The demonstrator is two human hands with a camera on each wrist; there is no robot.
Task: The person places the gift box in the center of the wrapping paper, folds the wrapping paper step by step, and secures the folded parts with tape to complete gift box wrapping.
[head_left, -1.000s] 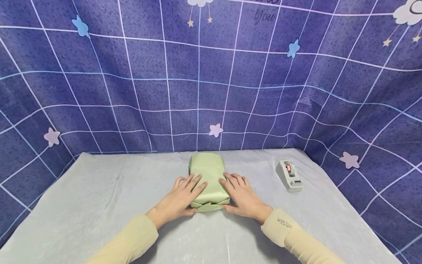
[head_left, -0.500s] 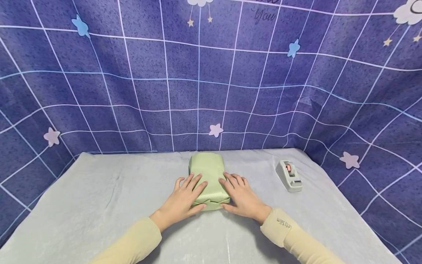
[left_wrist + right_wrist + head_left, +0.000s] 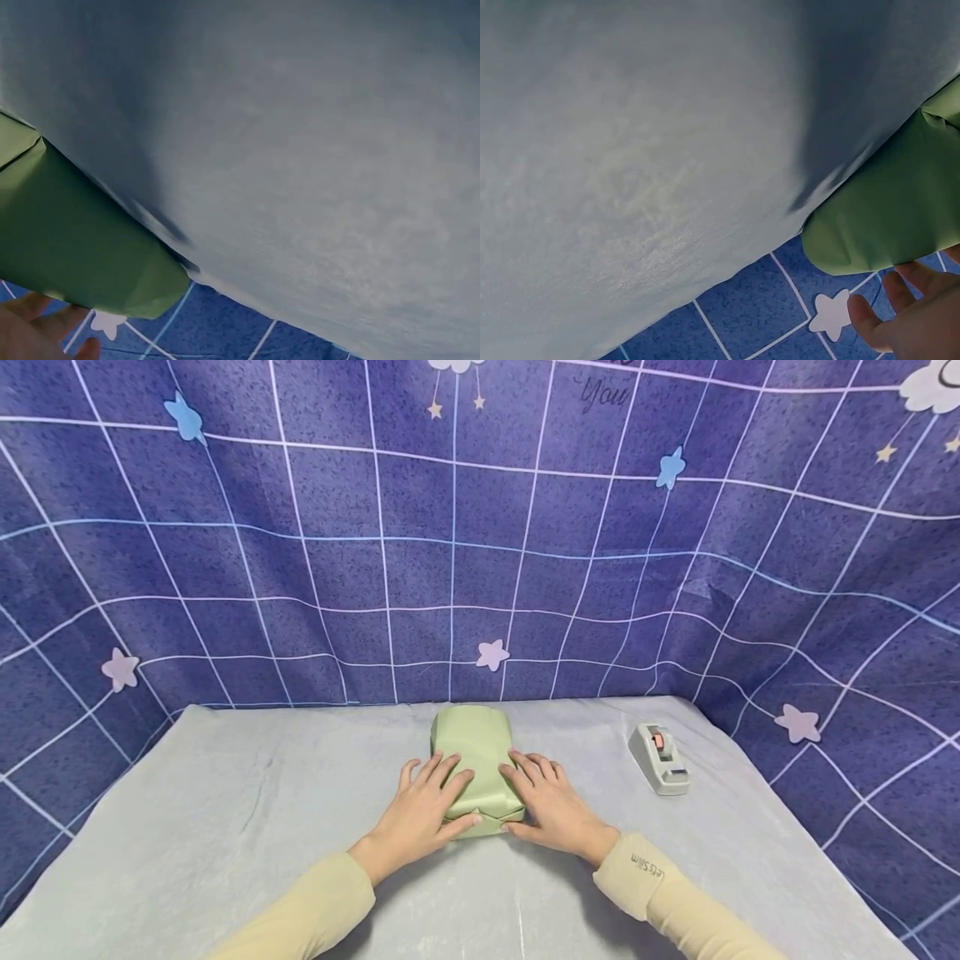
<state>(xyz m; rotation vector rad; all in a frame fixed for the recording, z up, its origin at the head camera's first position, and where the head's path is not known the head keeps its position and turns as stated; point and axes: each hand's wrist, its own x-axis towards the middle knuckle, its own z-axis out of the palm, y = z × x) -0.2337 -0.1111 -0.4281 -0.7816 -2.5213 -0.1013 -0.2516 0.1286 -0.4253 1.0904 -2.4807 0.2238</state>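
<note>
A parcel wrapped in light green paper (image 3: 476, 739) lies lengthwise on the grey-clothed table, its folded end facing me. My left hand (image 3: 418, 810) rests on its near left part, fingers spread over the top and thumb pressing the folded end. From the other side, my right hand (image 3: 558, 810) lays its fingers on the top right edge, the thumb at the near right corner. Each wrist view catches one long side of the green parcel (image 3: 82, 232), with fingertips along its top edge; the right hand (image 3: 922, 315) appears at the lower right there.
A pale tape dispenser (image 3: 660, 760) with an orange-cored roll stands on the right of the table. Grey cloth (image 3: 300, 777) covers the tabletop. Behind it and along the sides hangs a blue-purple curtain (image 3: 420, 568) with grid lines and stars.
The left hand has shifted slightly right, its thumb sliding across the parcel's near end toward the middle. The flap there now sits closer in. The right thumb has moved slightly inward.
</note>
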